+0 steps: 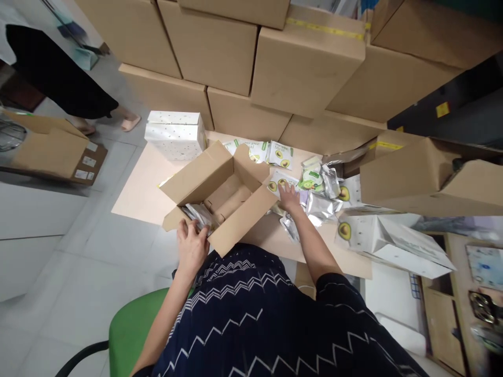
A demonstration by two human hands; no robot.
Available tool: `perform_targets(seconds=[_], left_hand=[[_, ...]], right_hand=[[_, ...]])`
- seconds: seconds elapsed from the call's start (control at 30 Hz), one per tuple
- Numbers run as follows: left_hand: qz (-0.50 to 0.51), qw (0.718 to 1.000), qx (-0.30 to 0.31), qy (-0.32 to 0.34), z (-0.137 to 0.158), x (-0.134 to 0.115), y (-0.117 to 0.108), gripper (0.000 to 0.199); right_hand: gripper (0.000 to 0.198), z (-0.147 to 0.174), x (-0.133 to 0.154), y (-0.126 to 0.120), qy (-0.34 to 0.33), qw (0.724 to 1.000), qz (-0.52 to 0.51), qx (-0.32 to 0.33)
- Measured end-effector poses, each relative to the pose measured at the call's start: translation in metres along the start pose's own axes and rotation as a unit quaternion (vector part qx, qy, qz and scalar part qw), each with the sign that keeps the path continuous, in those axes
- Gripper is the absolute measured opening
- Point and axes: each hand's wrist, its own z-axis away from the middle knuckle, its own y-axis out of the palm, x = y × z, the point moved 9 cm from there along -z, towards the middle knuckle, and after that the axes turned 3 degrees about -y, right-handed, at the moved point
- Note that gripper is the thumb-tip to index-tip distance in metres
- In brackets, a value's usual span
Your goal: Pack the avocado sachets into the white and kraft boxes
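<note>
An open cardboard box (226, 196) stands tilted across the table edge in front of me, its flaps spread. Silver packets (199, 214) lie inside at its near left end. My left hand (192, 246) curls its fingers over that end wall, close against the packets. My right hand (288, 199), fingers apart, touches a white packet with avocado pictures (281, 179) right of the box. Around it lie a green-and-white packet (313, 178) and shiny silver pouches (320, 207). More avocado packets (281, 155) lie behind the box.
A white speckled carton (175, 133) stands at the table's back left. Stacked cardboard boxes (212, 47) wall off the back. On the right are an open brown box (408, 173) and a white avocado carton (393, 243). A green chair (133, 330) is beside me; another person's legs (58, 73) show at left.
</note>
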Motion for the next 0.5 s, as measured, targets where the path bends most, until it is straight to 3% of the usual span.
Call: perform_targets(seconds=[0.07,0.17,0.27,0.4,0.43,0.5], left_hand=[[-0.004,1.0,-0.002,-0.008,0.001,0.0,0.0,0.039],[-0.013,1.0,-0.003,-0.02,0.003,0.0,0.001,0.039],[-0.028,0.999,0.007,-0.014,0.005,-0.002,0.003,0.04],[-0.024,0.999,0.04,-0.005,0.005,-0.004,0.012,0.044],[-0.018,0.999,0.047,-0.005,0.005,-0.003,0.014,0.045],[-0.008,0.998,0.054,-0.006,0.006,-0.002,0.017,0.046]], right_hand=[[0.068,-0.001,0.003,0.013,0.0,1.0,0.027,-0.003],[0.058,0.001,0.001,-0.006,0.007,0.997,0.002,-0.078],[0.051,0.02,-0.01,-0.061,0.028,0.978,-0.063,-0.197],[0.051,0.099,0.001,-0.148,-0.038,0.896,-0.172,-0.408],[0.052,0.118,0.013,-0.161,-0.067,0.882,-0.196,-0.424],[0.051,0.14,0.049,-0.169,-0.138,0.886,-0.224,-0.383]])
